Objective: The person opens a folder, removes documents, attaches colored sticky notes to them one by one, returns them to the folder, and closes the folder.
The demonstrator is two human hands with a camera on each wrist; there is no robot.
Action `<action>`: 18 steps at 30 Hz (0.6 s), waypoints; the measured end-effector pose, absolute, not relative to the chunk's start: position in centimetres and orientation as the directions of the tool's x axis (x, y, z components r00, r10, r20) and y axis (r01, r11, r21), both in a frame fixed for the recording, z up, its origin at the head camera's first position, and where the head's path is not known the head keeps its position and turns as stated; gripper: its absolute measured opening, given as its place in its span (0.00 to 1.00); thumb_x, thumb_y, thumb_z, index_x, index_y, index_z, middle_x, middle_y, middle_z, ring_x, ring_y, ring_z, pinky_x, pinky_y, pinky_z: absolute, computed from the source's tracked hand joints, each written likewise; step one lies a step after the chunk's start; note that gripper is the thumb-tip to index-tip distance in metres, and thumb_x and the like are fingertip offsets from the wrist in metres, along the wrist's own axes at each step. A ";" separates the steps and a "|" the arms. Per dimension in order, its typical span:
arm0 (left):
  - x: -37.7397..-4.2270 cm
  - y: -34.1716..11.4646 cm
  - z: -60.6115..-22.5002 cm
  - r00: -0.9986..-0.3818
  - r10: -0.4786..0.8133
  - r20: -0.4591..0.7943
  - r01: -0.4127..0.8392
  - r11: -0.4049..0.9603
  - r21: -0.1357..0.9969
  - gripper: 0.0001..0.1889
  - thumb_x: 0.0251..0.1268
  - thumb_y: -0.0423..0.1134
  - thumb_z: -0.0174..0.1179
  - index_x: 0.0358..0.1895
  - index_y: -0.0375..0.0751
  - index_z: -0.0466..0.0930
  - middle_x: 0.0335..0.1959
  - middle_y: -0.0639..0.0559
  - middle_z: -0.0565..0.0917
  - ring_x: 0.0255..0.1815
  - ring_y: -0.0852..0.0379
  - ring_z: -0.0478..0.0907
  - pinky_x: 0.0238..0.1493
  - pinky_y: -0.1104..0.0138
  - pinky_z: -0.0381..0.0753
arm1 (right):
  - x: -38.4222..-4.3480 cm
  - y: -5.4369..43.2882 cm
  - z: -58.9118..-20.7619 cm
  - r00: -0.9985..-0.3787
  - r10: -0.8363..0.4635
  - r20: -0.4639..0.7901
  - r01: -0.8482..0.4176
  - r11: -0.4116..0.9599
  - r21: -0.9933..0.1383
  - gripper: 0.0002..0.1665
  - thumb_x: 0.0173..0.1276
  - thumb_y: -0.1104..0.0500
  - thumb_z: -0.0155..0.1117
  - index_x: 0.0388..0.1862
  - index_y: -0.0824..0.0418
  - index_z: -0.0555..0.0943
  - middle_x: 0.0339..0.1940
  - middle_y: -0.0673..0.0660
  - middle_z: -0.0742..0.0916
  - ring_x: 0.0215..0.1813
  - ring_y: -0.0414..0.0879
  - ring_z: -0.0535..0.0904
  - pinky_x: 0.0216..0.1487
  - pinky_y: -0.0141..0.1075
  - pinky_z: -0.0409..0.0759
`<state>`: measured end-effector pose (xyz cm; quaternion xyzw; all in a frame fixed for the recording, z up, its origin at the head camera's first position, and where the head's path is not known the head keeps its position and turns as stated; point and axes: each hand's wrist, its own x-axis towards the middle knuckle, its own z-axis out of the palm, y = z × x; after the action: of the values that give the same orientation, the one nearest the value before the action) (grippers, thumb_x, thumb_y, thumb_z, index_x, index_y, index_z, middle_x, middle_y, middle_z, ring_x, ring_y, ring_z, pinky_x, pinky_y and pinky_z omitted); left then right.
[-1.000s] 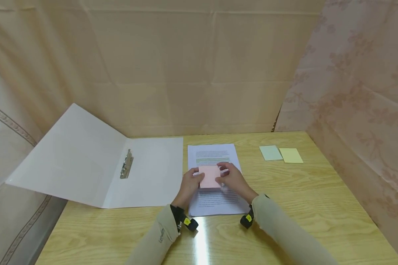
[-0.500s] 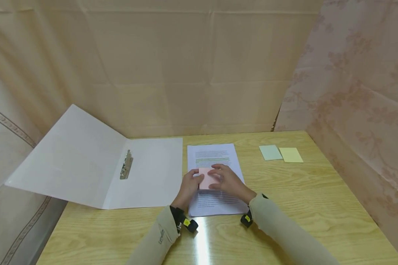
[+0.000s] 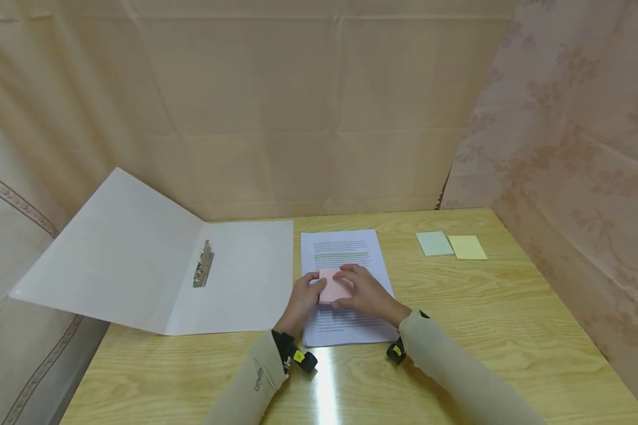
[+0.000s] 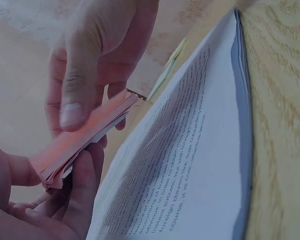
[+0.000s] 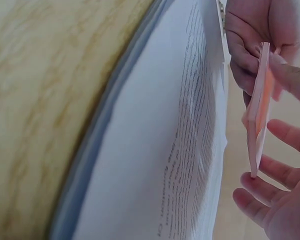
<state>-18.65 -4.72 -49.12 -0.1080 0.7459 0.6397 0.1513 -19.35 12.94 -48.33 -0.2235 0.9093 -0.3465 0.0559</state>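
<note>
A pink sticky note pad is held above a printed page stack in the head view. The left hand grips its left side, thumb on the near face and fingers behind. From the right, the right hand reaches over it, thumb and fingers bent round its right part. In the left wrist view the pad is seen edge-on, its layers spread at the lower end and a pale sheet at its back. The right wrist view shows the right fingertips at the pad's face and edge.
An open white binder with a metal clip lies on the left of the wooden table, its cover raised. Pale green and yellow sticky notes lie at the back right. A beige curtain hangs behind.
The right hand has moved left from the pad's right edge to over its face, fingers bent across it. The left hand keeps its hold, and the pad sits slightly lower.
</note>
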 end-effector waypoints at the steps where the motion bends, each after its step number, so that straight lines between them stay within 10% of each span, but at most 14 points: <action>1: -18.6 -4.7 -49.2 -0.933 0.030 -0.359 -0.350 0.160 0.923 0.22 0.74 0.49 0.48 0.63 0.42 0.73 0.58 0.45 0.81 0.45 0.54 0.81 0.43 0.66 0.79 | -19.3 13.0 -48.3 -0.891 -0.451 0.060 -0.375 0.653 -0.658 0.31 0.55 0.49 0.75 0.56 0.57 0.80 0.68 0.63 0.74 0.71 0.61 0.67 0.69 0.57 0.64; 6: -18.6 -4.9 -49.3 -0.941 0.032 -0.336 -0.329 0.141 0.934 0.24 0.76 0.52 0.43 0.63 0.40 0.74 0.58 0.45 0.81 0.52 0.54 0.77 0.54 0.63 0.74 | -19.4 13.3 -48.3 -0.872 -0.478 0.106 -0.424 0.629 -0.652 0.23 0.61 0.53 0.69 0.54 0.59 0.81 0.66 0.66 0.75 0.68 0.62 0.70 0.68 0.57 0.66; 18: -18.8 -4.7 -49.1 -0.940 0.082 -0.330 -0.318 0.129 0.939 0.26 0.76 0.54 0.44 0.63 0.40 0.74 0.57 0.46 0.81 0.48 0.58 0.78 0.44 0.71 0.74 | -19.1 12.9 -48.2 -0.850 -0.492 0.188 -0.510 0.679 -0.528 0.23 0.56 0.59 0.68 0.52 0.60 0.80 0.62 0.65 0.78 0.64 0.61 0.74 0.65 0.55 0.69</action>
<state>-18.77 -4.73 -49.06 -0.0803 0.7358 0.6549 0.1527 -19.08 12.88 -48.21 -0.2735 0.9160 -0.2930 -0.0154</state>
